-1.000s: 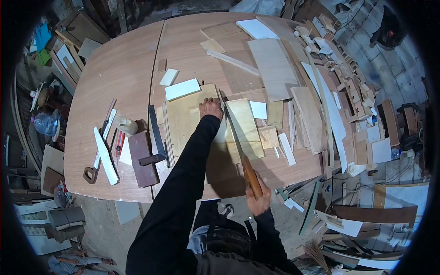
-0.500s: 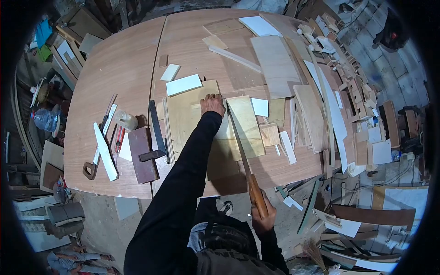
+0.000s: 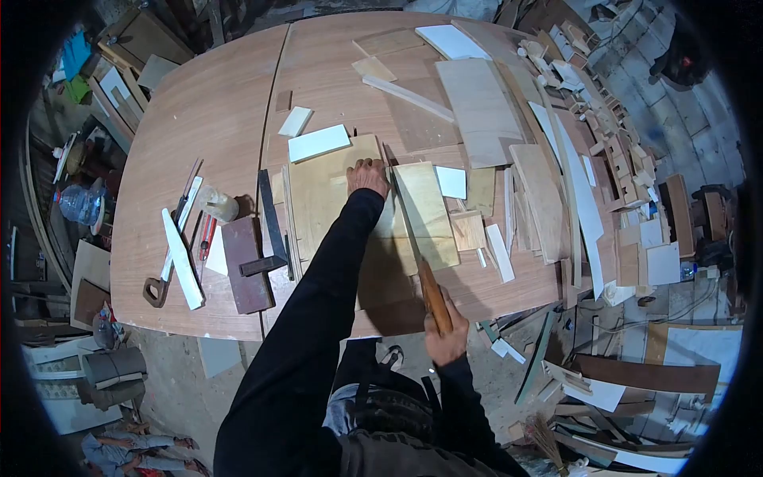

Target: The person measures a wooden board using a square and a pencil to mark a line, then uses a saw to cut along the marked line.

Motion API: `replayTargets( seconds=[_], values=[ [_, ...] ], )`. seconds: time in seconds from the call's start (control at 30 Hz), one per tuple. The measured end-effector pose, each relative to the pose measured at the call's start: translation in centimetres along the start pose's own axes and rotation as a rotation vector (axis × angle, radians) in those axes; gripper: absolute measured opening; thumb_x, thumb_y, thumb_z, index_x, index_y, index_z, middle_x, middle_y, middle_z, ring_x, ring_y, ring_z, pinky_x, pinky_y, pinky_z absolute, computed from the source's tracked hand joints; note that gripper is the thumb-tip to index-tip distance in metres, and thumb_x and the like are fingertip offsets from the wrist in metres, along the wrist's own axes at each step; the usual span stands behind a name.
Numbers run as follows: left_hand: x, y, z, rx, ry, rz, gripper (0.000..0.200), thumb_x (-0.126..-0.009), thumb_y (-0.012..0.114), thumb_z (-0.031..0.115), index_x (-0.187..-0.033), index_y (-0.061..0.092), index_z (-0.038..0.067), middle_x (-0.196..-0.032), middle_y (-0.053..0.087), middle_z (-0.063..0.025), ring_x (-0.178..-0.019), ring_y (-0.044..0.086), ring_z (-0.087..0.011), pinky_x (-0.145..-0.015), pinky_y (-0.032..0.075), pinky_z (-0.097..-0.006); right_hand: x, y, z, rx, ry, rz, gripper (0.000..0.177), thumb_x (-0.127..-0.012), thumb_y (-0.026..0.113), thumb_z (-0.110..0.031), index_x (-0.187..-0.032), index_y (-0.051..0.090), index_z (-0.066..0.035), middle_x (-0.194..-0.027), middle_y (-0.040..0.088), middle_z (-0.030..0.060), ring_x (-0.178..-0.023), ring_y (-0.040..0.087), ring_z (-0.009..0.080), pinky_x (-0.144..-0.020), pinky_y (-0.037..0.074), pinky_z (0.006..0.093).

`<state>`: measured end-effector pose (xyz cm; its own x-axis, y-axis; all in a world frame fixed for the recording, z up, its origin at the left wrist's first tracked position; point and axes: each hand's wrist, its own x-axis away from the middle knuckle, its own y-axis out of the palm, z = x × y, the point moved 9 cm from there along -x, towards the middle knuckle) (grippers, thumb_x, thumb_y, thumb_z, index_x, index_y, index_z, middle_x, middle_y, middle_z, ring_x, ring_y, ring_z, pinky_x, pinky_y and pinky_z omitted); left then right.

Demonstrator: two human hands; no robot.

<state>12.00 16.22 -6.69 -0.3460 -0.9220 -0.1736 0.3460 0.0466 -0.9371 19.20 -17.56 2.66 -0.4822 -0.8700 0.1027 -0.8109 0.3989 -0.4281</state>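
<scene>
My right hand (image 3: pixel 447 338) is closed around the wooden handle of a handsaw (image 3: pixel 431 292). The saw's narrow blade runs away from me, across light wooden pieces and just right of my left hand (image 3: pixel 369 176). With its fingers bent, my left hand presses down on a light wooden board (image 3: pixel 322 199). Along the blade's right side lies a pale wooden panel (image 3: pixel 427 203). A white block (image 3: pixel 319 144) rests on the board's far end. My left sleeve hides part of the board, and the blade's contact with the wood is too fine to make out.
Left on the table (image 3: pixel 191 103) lie a second saw (image 3: pixel 155 292), a glue bottle (image 3: pixel 218 204), a red cutter (image 3: pixel 207 237), a white strip (image 3: pixel 183 262) and a dark try square (image 3: pixel 266 265). Wooden offcuts and panels (image 3: pixel 481 107) crowd the right. At lower left, a person's legs (image 3: pixel 155 442) show.
My right hand has pushed the saw forward, away from my body, so its handle is closer to the boards. My left hand stays in place on the board.
</scene>
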Motion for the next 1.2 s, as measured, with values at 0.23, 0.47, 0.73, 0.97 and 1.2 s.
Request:
replayTargets(
  seconds=[0.23,0.47,0.73,0.97,1.2],
  values=[
    [-0.1,0.7,-0.5,0.016,-0.022,-0.010,0.022,-0.075,0.061,0.017,-0.096,0.065,0.012,-0.100,0.065,-0.0097,-0.104,0.058,-0.0254,-0.084,0.042,-0.0432,4.3,-1.2,1.1,-0.087,-0.009,0.013,0.051,-0.076,0.054,-0.002,-0.126,0.051,0.007,-0.108,0.064,0.0246,-0.097,0.065,0.0301,-0.089,0.048,0.0343],
    [-0.3,0.0,-0.1,0.028,0.021,0.010,0.018,-0.076,0.060,0.018,-0.092,0.064,0.011,-0.096,0.064,-0.0105,-0.098,0.059,-0.0284,-0.079,0.045,-0.0443,2.3,-0.9,0.6,0.073,-0.189,0.041,0.054,-0.074,0.054,-0.001,-0.128,0.051,0.004,-0.098,0.064,0.0273,-0.082,0.068,0.0374,-0.070,0.053,0.0369],
    [-0.2,0.1,-0.1,0.030,0.010,0.004,0.015,-0.079,0.056,0.015,-0.090,0.063,0.010,-0.098,0.064,-0.0117,-0.101,0.058,-0.0285,-0.080,0.045,-0.0445,-1.5,0.6,-0.7,0.012,-0.216,0.070,0.053,-0.074,0.053,-0.003,-0.127,0.053,-0.004,-0.097,0.065,0.0223,-0.066,0.066,0.0290,-0.066,0.053,0.0361],
    [-0.7,-1.0,0.3,0.025,0.028,0.035,0.018,-0.078,0.057,0.015,-0.094,0.063,0.009,-0.095,0.065,-0.0116,-0.100,0.059,-0.0283,-0.079,0.045,-0.0434,2.8,-0.8,1.2,0.100,-0.029,-0.002,0.052,-0.074,0.054,0.001,-0.126,0.051,0.006,-0.106,0.064,0.0262,-0.095,0.067,0.0337,-0.082,0.052,0.0369],
    [-0.5,-0.1,0.0,0.027,0.010,0.034,0.016,-0.075,0.058,0.013,-0.089,0.064,0.009,-0.094,0.065,-0.0114,-0.098,0.060,-0.0283,-0.078,0.046,-0.0438,4.0,-1.6,-0.3,0.085,-0.149,0.056,0.053,-0.075,0.055,-0.001,-0.128,0.052,0.000,-0.100,0.065,0.0253,-0.077,0.068,0.0371,-0.066,0.053,0.0340]
  ],
)
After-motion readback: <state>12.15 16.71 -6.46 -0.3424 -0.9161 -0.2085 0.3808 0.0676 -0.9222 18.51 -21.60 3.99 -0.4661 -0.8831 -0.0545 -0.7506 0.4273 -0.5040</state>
